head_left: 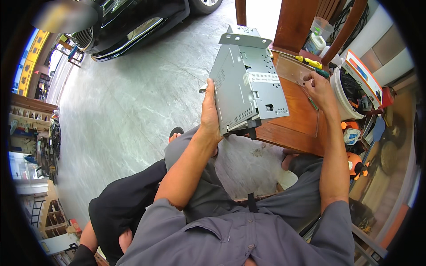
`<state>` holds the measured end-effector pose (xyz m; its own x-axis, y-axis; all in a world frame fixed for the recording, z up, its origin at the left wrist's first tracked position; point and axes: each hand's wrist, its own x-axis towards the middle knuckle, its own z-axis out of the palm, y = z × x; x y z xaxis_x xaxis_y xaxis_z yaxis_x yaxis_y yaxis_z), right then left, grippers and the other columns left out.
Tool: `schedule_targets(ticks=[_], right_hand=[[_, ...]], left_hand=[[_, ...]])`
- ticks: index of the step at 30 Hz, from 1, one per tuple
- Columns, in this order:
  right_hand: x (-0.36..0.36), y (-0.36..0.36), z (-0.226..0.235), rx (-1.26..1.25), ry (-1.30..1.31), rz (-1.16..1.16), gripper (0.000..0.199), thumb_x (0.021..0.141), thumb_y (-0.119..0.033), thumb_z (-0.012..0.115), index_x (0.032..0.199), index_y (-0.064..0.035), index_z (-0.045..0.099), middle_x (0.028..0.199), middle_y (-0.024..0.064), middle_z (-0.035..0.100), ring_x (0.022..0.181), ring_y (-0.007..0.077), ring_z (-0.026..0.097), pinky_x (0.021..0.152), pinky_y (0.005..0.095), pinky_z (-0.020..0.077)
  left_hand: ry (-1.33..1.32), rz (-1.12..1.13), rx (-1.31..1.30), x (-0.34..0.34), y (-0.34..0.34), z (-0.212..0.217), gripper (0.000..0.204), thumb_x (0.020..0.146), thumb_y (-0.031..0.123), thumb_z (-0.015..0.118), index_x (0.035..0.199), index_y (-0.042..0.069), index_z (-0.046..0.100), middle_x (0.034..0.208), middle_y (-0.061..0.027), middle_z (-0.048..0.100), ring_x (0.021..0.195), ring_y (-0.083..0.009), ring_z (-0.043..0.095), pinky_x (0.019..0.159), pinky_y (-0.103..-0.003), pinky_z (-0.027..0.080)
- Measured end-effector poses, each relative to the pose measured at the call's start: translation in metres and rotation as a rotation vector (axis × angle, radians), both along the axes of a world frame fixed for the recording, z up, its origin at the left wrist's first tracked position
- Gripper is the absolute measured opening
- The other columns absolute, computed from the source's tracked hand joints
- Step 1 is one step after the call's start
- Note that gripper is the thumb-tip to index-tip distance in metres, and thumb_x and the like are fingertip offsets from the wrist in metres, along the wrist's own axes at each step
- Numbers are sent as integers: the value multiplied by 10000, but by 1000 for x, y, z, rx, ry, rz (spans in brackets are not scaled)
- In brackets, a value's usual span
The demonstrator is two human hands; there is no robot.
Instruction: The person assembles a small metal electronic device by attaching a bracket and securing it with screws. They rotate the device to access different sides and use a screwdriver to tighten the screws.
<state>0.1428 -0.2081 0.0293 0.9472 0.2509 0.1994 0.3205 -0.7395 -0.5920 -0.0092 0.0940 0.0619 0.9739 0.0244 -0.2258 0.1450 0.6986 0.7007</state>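
My left hand grips a silver metal car stereo unit by its left side, raised over my lap and tilted. The unit has rows of vent holes, a white label strip, a bracket at its far end and a black part at its near end. To the right, my right hand is closed, fingertips bent down at a shallow clear plastic tray on a wooden chair. What those fingers hold, if anything, is hidden. Beside them lie a green-handled screwdriver and a yellow-handled screwdriver.
A white bucket of cables and an orange-edged box stand right of the chair. A pump bottle is behind. Someone in black trousers sits close on my left. A black car is parked at the far left.
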Motion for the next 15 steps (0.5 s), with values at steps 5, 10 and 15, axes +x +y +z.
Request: schedule_targets(ticks=[5, 10, 15], right_hand=[[0, 0, 8, 38, -44, 46, 177, 901, -120, 638, 1006, 6, 703, 780, 164, 702, 695, 281, 701, 680, 385, 535], [-3, 0, 12, 82, -69, 15, 184, 917, -125, 643, 1024, 3, 721, 762, 133, 689, 673, 210, 665, 659, 349, 516], [-11, 5, 24, 261, -103, 5, 210, 970, -133, 616, 1089, -8, 735, 756, 43, 649, 663, 106, 588, 621, 288, 470]], left_hand=[[-18, -10, -20, 1, -1, -1, 793, 1059, 667, 277, 1495, 19, 408, 1309, -193, 615, 1105, -293, 710, 855, -434, 662], [4, -13, -31, -1, -4, 8, 761, 1069, 639, 317, 1477, 7, 437, 1301, -183, 619, 1142, -279, 682, 932, -421, 616], [-25, 1, 33, -3, -6, 11, 788, 1057, 662, 318, 1478, 6, 438, 1308, -179, 615, 1141, -271, 680, 929, -410, 617]])
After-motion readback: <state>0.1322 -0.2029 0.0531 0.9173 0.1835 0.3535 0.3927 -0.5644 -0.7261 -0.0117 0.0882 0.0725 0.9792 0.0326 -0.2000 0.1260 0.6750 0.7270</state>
